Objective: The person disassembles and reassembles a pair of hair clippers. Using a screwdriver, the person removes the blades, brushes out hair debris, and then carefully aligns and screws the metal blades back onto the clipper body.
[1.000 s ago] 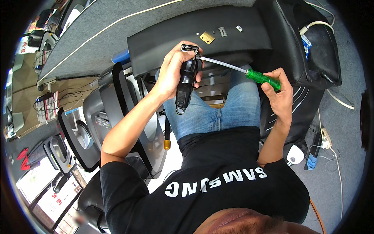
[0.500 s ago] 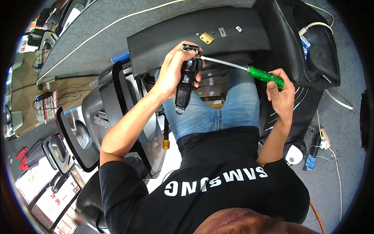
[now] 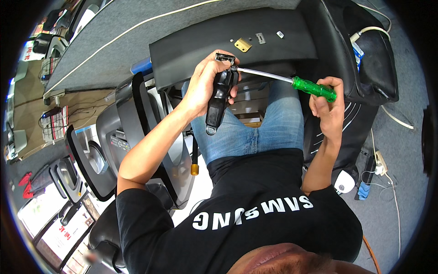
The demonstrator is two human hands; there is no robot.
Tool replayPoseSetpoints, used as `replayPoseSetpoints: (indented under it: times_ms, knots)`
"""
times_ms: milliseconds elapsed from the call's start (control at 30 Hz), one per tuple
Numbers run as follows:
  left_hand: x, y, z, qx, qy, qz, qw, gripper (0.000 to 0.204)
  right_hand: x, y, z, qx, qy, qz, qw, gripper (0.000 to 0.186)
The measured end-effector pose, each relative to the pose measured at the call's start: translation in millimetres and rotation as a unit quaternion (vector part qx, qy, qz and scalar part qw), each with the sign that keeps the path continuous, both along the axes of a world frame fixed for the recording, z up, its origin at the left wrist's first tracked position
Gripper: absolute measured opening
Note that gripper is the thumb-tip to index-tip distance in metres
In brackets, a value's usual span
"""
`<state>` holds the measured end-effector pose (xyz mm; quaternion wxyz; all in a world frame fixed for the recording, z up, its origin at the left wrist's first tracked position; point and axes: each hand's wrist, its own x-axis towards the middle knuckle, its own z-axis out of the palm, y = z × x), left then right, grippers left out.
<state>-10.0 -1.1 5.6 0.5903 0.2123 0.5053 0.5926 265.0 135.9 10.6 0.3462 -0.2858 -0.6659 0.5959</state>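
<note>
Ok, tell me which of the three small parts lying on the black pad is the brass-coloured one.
It's the leftmost part, the one nearest the left hand. It is yellowish brass, while the middle piece and the small right piece are silvery grey.

A black padded bench (image 3: pixel 255 41) lies at the far side, with a small brass plate (image 3: pixel 242 44) and two little metal pieces (image 3: pixel 260 38) on it. A white cable (image 3: pixel 137 28) crosses the grey surface (image 3: pixel 91 59) at far left. At right, a power strip (image 3: pixel 379 163) lies on the grey floor (image 3: pixel 406 150) near a white round device (image 3: pixel 344 182).
</note>
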Motion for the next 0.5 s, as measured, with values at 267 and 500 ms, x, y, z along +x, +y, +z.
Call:
replayPoseSetpoints:
  times_ms: [267, 500]
  knots:
    - [-4, 0, -4, 0.001, -0.032, 0.024, 0.999, 0.034, -1, -8, -9, -0.001, -0.001, 0.023, 1.000, 0.055]
    - [-3, -2, -4, -0.009, -0.041, 0.013, 0.999, 0.034, 6, 2, -7, 0.006, -0.012, 0.032, 0.999, 0.052]
